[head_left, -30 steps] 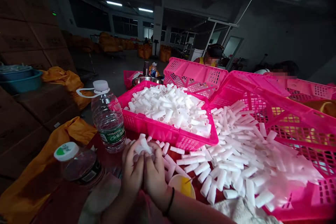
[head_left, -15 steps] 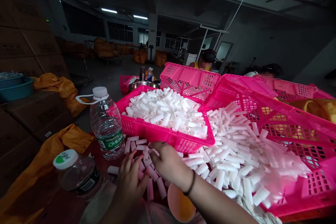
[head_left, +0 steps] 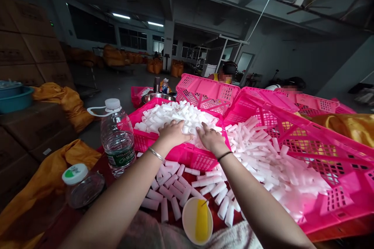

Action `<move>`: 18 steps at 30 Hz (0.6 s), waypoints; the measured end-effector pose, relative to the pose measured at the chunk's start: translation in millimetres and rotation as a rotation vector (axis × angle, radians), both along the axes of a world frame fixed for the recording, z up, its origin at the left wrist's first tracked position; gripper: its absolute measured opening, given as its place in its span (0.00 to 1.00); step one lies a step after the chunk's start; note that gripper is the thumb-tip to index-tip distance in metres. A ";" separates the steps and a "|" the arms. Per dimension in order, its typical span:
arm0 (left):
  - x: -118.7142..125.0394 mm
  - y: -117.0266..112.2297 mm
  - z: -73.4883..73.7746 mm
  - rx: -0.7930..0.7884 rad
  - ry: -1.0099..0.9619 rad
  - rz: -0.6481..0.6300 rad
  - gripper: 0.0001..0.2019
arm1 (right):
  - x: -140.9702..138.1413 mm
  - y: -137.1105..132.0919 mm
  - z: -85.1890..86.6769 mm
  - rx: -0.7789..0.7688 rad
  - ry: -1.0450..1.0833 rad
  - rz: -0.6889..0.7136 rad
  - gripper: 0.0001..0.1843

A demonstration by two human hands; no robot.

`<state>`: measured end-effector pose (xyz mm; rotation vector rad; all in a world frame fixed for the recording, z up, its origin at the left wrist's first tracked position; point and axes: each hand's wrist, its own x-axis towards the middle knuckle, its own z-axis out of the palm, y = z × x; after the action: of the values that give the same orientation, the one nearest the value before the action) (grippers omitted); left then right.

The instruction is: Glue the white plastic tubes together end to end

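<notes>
Both my arms reach forward into a pink plastic basket point(head_left: 187, 157) heaped with short white tubes point(head_left: 163, 114). My left hand point(head_left: 174, 132) lies palm down on the tubes, fingers curled round a few of them. My right hand point(head_left: 210, 137) rests beside it on the pile, fingers bent into the tubes. What each hand actually grips is hidden under the fingers. More white tubes lie in loose rows point(head_left: 172, 190) on the red table just in front of the basket.
A tilted pink basket point(head_left: 336, 171) at right spills white tubes point(head_left: 263, 155). A water bottle point(head_left: 117, 138) and a jar with a white lid point(head_left: 80, 186) stand at left. A small cup of yellow liquid point(head_left: 198, 220) sits near me. Two people sit behind more pink baskets point(head_left: 204, 89).
My hands left the tubes laid on the table in front of me and reached forward into the pink basket. The camera tilted up slightly.
</notes>
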<state>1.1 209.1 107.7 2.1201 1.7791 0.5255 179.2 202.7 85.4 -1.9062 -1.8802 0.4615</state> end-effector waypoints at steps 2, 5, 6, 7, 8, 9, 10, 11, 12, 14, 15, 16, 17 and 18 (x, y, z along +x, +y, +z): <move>3.9 3.1 -0.9 0.010 -0.012 0.038 0.39 | -2.8 12.9 1.2 -0.007 0.038 -0.017 0.32; 9.8 5.9 -0.9 0.027 -0.045 0.097 0.35 | -6.4 32.7 3.2 0.018 0.110 -0.010 0.31; 12.7 6.8 -0.9 0.034 -0.061 0.115 0.34 | -7.4 37.6 3.2 0.035 0.136 -0.006 0.29; 16.1 7.8 -1.1 0.041 -0.080 0.131 0.34 | -8.1 41.1 3.0 0.052 0.163 -0.004 0.28; 19.9 9.0 -1.4 0.048 -0.100 0.143 0.34 | -8.6 43.4 2.6 0.068 0.191 -0.003 0.27; 24.2 10.3 -1.9 0.057 -0.123 0.150 0.33 | -8.6 44.4 2.0 0.083 0.221 -0.003 0.26; 28.6 11.9 -2.6 0.068 -0.146 0.150 0.32 | -8.5 44.7 1.5 0.096 0.252 -0.002 0.26; 32.9 13.8 -3.4 0.079 -0.170 0.146 0.30 | -8.3 44.5 1.1 0.110 0.284 0.001 0.25; 37.1 16.0 -4.2 0.092 -0.195 0.140 0.28 | -8.2 44.5 0.9 0.124 0.319 0.007 0.25; 43.8 21.0 -5.5 0.118 -0.248 0.124 0.24 | -9.0 46.1 1.2 0.152 0.397 0.021 0.24; 46.0 23.6 -5.9 0.131 -0.276 0.116 0.22 | -10.0 48.0 1.5 0.162 0.440 0.026 0.23; 47.2 26.2 -6.2 0.143 -0.303 0.107 0.21 | -11.3 50.7 1.9 0.170 0.485 0.026 0.23; 47.5 28.6 -6.4 0.154 -0.332 0.100 0.19 | -12.9 54.0 2.0 0.175 0.533 0.021 0.21; 46.9 30.9 -6.6 0.164 -0.360 0.095 0.18 | -14.7 57.5 1.8 0.180 0.583 0.011 0.20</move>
<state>48.1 240.1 101.1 1.8948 1.6812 1.0378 164.6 260.2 87.2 -1.4410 -1.4882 0.7314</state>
